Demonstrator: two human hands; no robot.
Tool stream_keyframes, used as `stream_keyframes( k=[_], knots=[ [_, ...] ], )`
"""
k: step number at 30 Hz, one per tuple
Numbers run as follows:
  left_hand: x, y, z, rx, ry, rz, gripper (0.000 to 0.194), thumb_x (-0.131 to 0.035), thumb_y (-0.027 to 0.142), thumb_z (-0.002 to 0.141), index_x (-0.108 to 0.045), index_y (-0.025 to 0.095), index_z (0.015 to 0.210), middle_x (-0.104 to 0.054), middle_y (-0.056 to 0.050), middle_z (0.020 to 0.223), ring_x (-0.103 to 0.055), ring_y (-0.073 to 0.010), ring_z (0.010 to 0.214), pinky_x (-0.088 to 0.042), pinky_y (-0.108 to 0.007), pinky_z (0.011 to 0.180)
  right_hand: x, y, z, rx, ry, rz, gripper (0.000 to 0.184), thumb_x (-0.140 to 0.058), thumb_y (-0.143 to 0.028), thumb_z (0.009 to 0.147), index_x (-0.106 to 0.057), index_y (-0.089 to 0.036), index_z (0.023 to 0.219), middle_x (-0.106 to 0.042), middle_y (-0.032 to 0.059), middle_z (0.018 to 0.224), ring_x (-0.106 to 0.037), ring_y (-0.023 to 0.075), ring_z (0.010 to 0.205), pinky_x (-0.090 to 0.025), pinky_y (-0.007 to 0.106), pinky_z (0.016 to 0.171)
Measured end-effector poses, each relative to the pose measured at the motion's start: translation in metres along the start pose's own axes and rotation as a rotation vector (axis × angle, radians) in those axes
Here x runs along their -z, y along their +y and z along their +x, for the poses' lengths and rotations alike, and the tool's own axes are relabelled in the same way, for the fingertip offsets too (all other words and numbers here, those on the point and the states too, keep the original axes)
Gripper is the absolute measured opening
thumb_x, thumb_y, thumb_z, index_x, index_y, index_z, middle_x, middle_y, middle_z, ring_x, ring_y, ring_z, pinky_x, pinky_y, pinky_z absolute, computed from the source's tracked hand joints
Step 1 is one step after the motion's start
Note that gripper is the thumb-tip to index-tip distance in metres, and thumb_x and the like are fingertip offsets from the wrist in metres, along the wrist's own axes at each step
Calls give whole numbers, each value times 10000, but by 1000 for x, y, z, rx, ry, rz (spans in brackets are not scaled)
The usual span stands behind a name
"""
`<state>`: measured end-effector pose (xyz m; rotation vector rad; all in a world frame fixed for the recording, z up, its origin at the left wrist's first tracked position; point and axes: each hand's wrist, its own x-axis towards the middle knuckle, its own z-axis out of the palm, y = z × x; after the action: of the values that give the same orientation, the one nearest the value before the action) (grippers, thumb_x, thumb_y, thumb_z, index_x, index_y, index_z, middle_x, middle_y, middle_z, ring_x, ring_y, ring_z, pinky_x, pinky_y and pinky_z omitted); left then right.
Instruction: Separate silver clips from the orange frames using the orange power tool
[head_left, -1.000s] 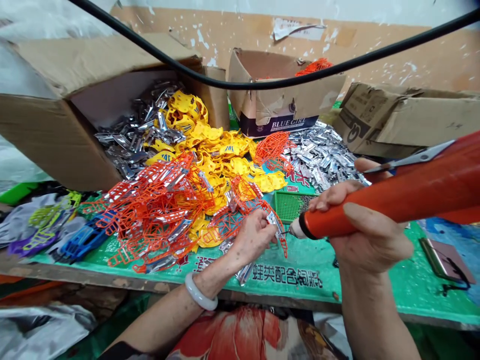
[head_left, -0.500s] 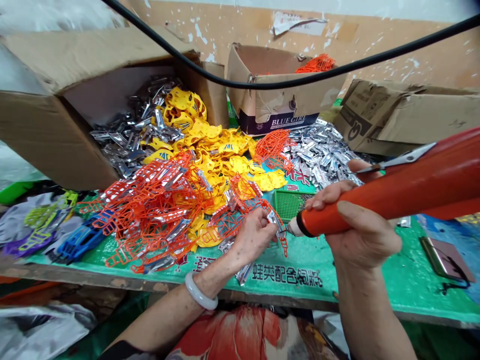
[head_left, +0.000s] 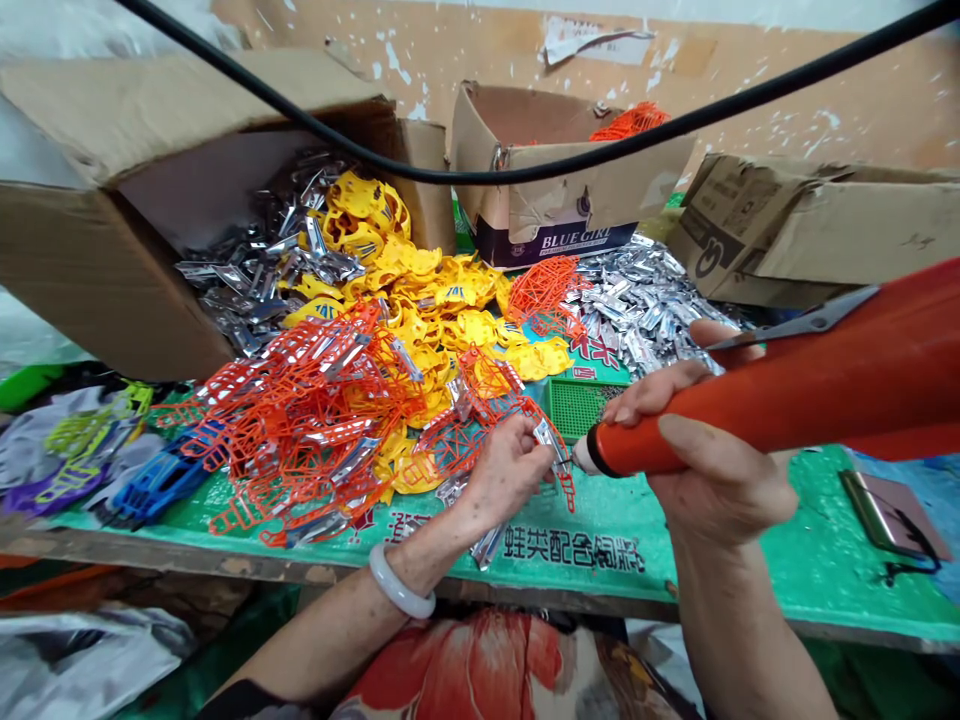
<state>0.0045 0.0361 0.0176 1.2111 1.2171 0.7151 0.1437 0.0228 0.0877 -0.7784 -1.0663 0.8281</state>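
Observation:
My left hand pinches an orange plastic frame with a shiny silver piece lying on it. My right hand is wrapped round a thick red electric screwdriver, with a finger by its metal lever. The driver points left, its thin bit at the frame just beside my left fingertips. Whether a screw sits under the bit is too small to tell. Behind the driver's nose lies a green mesh tray holding small dark bits, partly hidden by my right fingers.
Left of my hands are heaped orange frames, with yellow plastic shells behind. Silver pieces are piled at the back right. Cardboard boxes line the wall, and a black cable hangs across the view. A flat pinkish case lies right.
The screwdriver and my right hand have shifted slightly left, closer to the frame. My left hand keeps its hold in nearly the same spot.

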Motion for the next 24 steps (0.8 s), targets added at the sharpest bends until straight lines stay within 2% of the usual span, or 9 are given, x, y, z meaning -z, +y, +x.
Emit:
stream_keyframes(
  k=[4,12,16,21,24],
  knots=[
    [-2,0,0,0,6,-22,65,-500,181,740,-512,163,801,-555,41,526,-523,-103,451,-383,-175,406,-1,-1,-3,-3,-27,-41,489,-706,-217,650,-541,-257,1108,-592,-38,714,-593,159,592,-532,389,644],
    [-5,-2,-2,-1,46,-54,67,-526,206,740,-535,158,787,-559,35,524,-522,-109,464,-370,-189,429,-2,4,-7,11,-58,-194,274,-701,-249,634,-591,-222,884,-588,-24,705,-585,161,614,-534,406,675],
    [-4,-2,-4,-7,60,-71,57,-514,197,732,-534,157,767,-548,39,532,-498,-97,459,-335,-185,437,-5,5,-9,4,-72,-197,345,-708,-249,640,-563,-242,954,-584,-35,693,-588,164,619,-529,407,679],
    [-1,4,-7,-28,64,-159,40,-519,186,717,-494,161,700,-472,66,513,-440,-70,450,-298,-173,446,-8,5,-13,1,-168,-151,448,-687,-192,682,-501,-297,1076,-579,-43,727,-584,164,625,-518,421,702],
    [0,3,-6,-13,84,-204,32,-518,185,699,-499,162,688,-458,70,504,-420,-66,443,-287,-176,444,-8,7,-15,-12,-163,-176,452,-709,-238,681,-493,-325,1069,-580,-32,732,-584,187,668,-514,442,712]
  ],
)
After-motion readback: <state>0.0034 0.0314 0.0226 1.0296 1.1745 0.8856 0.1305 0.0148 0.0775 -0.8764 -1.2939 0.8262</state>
